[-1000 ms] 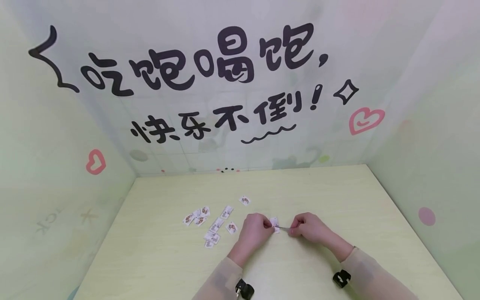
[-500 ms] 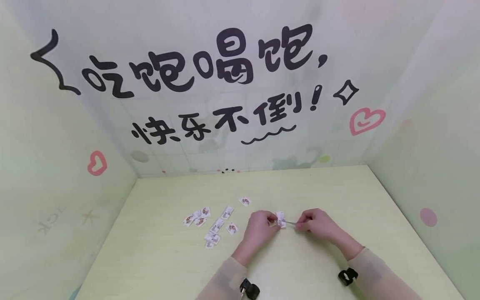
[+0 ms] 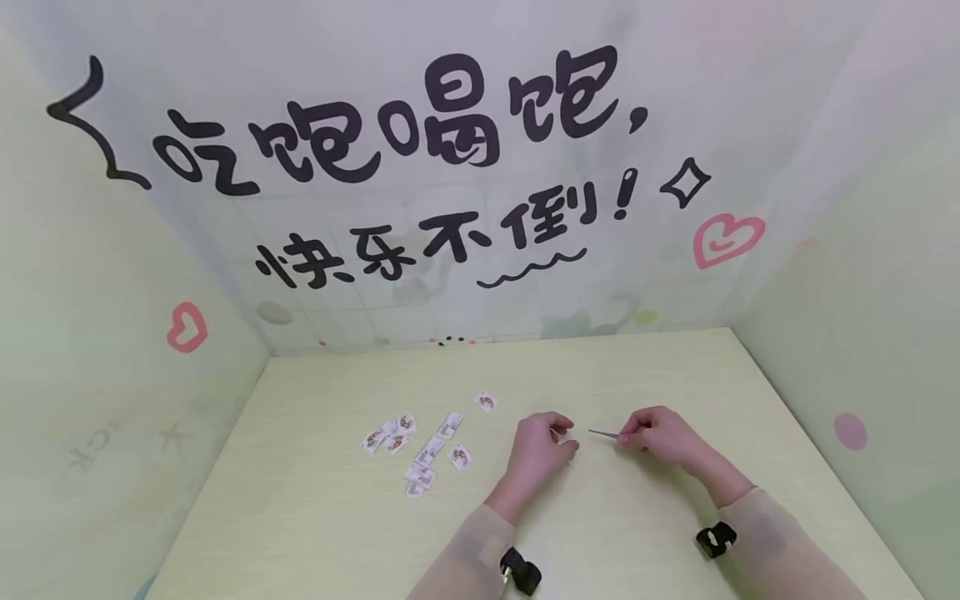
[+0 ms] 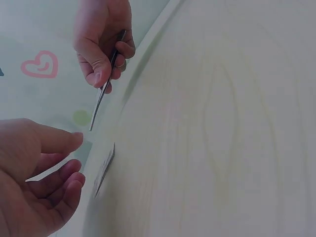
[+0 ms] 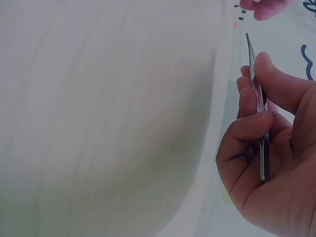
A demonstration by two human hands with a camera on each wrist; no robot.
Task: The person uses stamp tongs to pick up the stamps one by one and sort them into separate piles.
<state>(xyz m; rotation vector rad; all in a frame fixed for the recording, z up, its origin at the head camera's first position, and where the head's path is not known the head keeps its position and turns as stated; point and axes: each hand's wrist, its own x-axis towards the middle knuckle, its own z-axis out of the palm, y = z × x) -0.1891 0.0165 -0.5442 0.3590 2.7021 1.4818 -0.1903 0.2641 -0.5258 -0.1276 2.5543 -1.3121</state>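
Your right hand (image 3: pixel 663 437) pinched the tweezers (image 3: pixel 604 434); the thumb and fingers of your left hand (image 3: pixel 536 450) stood apart beside the paper piece (image 4: pixel 104 170), lower left in the left-wrist view. Positioning seemed in hand; the next move probably called for realigned tips.

We see big black writing (image 3: pixel 453 221) on the pale back wall (image 3: pixel 375 200), with a wavy line (image 3: pixel 532 267) under it. On the right wall (image 3: pixel 862 333) we spot a purple dot (image 3: pixel 851 430), and on the left wall (image 3: pixel 112 267) a pink heart (image 3: pixel 187 327).
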